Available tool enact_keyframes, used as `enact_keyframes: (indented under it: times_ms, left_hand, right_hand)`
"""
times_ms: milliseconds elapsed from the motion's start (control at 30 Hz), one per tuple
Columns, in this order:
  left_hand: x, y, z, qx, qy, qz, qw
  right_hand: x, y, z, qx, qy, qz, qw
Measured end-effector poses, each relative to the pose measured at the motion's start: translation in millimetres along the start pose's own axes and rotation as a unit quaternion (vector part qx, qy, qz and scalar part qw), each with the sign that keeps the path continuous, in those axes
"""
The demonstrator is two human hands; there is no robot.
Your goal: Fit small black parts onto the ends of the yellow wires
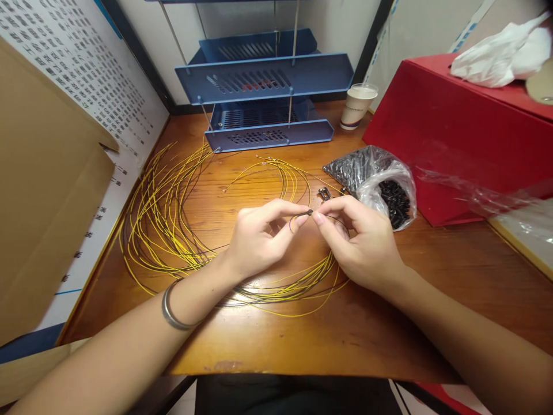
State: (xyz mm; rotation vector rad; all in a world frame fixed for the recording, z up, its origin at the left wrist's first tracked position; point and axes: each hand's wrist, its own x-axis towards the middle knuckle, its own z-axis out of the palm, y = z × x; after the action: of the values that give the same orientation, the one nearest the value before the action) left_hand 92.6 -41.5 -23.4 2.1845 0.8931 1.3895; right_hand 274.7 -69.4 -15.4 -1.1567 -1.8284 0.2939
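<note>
My left hand (259, 236) and my right hand (363, 242) meet over the middle of the wooden table (345, 334). Both pinch a small dark piece (306, 213) at the end of a thin wire, held between thumb and forefinger tips. Under and around my hands lies a coil of yellow and black wires (298, 288). A larger bundle of yellow wires (159, 230) lies to the left. A clear plastic bag of small black parts (384, 190) sits just right of my right hand. A small metal clip (324, 194) lies beyond my fingers.
A blue stacked letter tray (268, 98) stands at the back. A paper cup (358, 105) is beside it. A red box (466, 138) fills the right side, with a white bag (501, 52) on top. Cardboard (47, 202) and a printed sheet (99, 75) lean on the left.
</note>
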Motion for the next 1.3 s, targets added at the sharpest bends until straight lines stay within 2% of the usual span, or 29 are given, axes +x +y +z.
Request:
enact_keyframes:
  times_ms: [200, 400, 600, 800, 1067, 1300]
  left_hand:
    - [0.7, 1.3, 1.8, 0.007, 0.024, -0.037, 0.999]
    - [0.9, 1.7, 3.0, 0.008, 0.033, -0.042, 0.999]
    - [-1.1, 0.5, 1.7, -0.006, 0.013, -0.04, 0.999]
    - [-0.8, -0.5, 0.0, -0.018, -0.014, -0.012, 1.0]
    - [-0.5, 1.6, 1.3, -0.025, -0.001, -0.065, 0.998]
    - [0.6, 1.3, 0.7, -0.053, -0.023, -0.049, 0.997]
  right_hand:
    - [-0.5, 0.8, -0.2, 0.014, 0.004, 0.033, 0.999]
    - [0.3, 0.8, -1.1, 0.007, 0.006, 0.026, 1.0]
    - [-0.3, 1.1, -0.7, 0.007, 0.003, 0.019, 1.0]
    - [0.7, 0.3, -1.3, -0.009, -0.005, -0.003, 1.0]
    - [-0.1, 1.8, -1.3, 0.003, -0.013, 0.01, 1.0]
    - [0.2, 0.6, -1.6, 0.003, -0.014, -0.004, 1.0]
